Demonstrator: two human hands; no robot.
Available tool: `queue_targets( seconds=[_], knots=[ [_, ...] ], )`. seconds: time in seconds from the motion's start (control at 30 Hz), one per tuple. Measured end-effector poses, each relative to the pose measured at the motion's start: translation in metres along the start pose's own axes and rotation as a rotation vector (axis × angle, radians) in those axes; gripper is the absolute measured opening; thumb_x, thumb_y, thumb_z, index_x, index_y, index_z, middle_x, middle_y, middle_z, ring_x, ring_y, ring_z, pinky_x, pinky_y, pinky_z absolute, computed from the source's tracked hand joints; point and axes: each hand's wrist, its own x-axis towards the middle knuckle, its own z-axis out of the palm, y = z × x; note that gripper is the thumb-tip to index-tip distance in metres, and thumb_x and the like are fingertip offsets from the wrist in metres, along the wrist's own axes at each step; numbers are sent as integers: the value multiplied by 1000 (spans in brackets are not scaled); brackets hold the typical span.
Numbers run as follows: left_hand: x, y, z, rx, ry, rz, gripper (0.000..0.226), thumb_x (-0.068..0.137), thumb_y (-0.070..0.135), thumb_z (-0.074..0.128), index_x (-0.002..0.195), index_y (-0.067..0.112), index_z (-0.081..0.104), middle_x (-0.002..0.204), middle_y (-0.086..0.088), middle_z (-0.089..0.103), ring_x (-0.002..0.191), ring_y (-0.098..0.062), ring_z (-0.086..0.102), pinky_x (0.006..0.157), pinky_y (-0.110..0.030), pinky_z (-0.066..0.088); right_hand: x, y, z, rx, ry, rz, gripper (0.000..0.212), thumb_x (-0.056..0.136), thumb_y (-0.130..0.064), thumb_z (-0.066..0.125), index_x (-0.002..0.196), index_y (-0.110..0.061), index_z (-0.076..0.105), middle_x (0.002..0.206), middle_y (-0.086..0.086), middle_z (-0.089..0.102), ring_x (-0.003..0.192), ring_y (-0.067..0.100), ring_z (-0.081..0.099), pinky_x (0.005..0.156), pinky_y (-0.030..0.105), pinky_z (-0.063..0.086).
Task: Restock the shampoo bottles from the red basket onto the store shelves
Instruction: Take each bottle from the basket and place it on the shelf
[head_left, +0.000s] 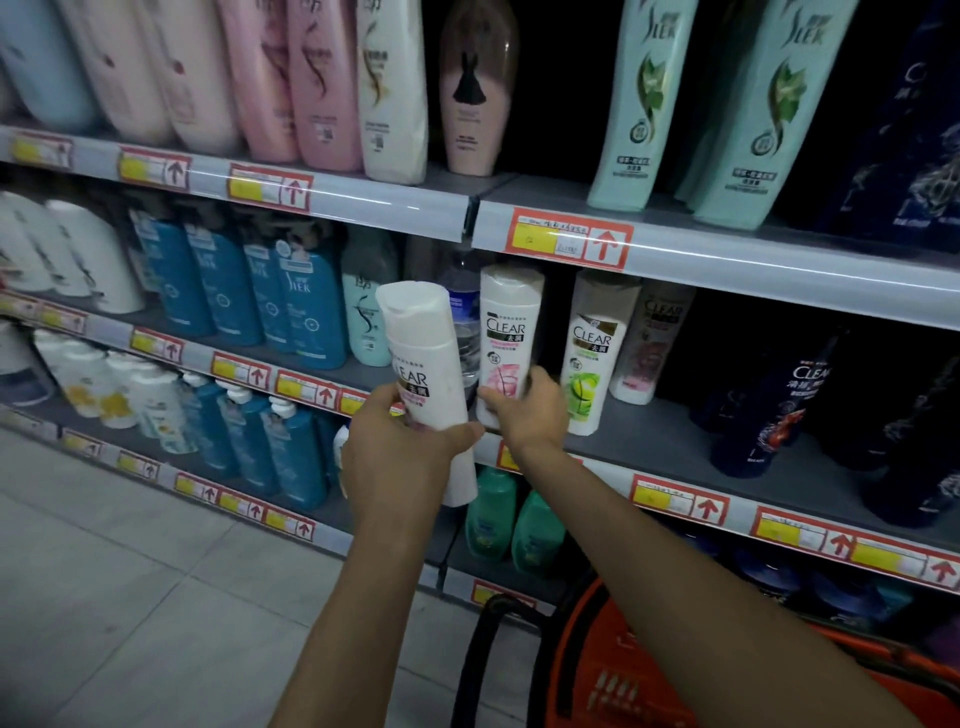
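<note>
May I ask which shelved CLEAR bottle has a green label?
The green-label bottle right of the pink-label bottle the right hand grips; only it shows green.

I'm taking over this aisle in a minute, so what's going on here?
A person is restocking CLEAR shampoo. The left hand holds a white CLEAR bottle tilted in front of the shelving. The right hand has its grip round a pink-label CLEAR bottle standing on the grey shelf, beside a green-label CLEAR bottle. The red basket sits low at the right.
</note>
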Motion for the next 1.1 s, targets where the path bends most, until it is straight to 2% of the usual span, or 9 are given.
queue_targets(
  seconds=[0.2,0.33,0.4,0.47,0.57,0.7,0.83,1.0,1.1],
  knots=[
    [-2,5,-9,9,57,31,58,61,30,98,109,22,66,106,-1,76,89,-20,70,83,-48,60,-42,13,-30,129,8,-260,45,78,-36,85,116,-27,63,110,-5,65,99,18,63,84,44,57],
    [-6,9,-10,24,67,45,63,62,32,97,115,23,65,113,0,74,94,-21,70,85,-48,59,-76,12,-77,232,3,-419,41,80,-23,88,116,-28,67,110,-10,69,98,7,65,77,25,55],
    [-9,9,-8,29,51,50,63,63,33,96,117,22,64,115,-2,73,95,-23,69,84,-45,58,-85,18,-102,223,39,-393,38,77,-20,90,109,-23,70,100,-10,72,86,2,64,69,13,48],
    [-12,9,-5,24,36,54,63,64,33,96,117,21,64,114,-2,73,95,-23,68,82,-43,56,-83,31,-125,193,102,-335,33,76,-22,90,103,-17,71,92,-9,72,80,2,64,64,9,45],
    [-16,10,2,15,15,54,63,63,32,97,116,21,65,113,-1,73,94,-23,68,84,-44,57,-66,57,-151,96,202,-268,29,78,-26,89,98,-17,70,86,-9,71,79,6,64,66,20,49],
    [-16,12,14,-1,-18,59,57,64,29,97,111,20,65,104,1,71,85,-13,65,73,-32,47,-35,91,-162,-39,269,-147,36,79,-39,86,104,-21,68,91,-3,71,89,19,65,74,37,55],
    [-14,12,27,23,-60,68,60,66,33,95,116,21,63,100,3,66,86,-18,63,75,-32,45,-4,94,-162,-145,236,-153,42,78,-38,87,108,-14,70,93,4,75,89,25,68,73,38,55],
    [-12,7,39,41,-112,70,55,66,29,96,107,26,59,84,15,60,77,0,56,62,-26,42,26,89,-152,-218,173,-111,48,80,-38,85,111,-8,65,102,12,74,97,33,68,77,43,55],
    [-10,8,43,52,-121,80,55,66,28,95,108,24,60,92,6,63,78,1,57,60,-23,41,37,87,-156,-204,136,-91,44,82,-37,84,112,-10,63,109,10,75,103,32,68,83,44,56]
  ],
)
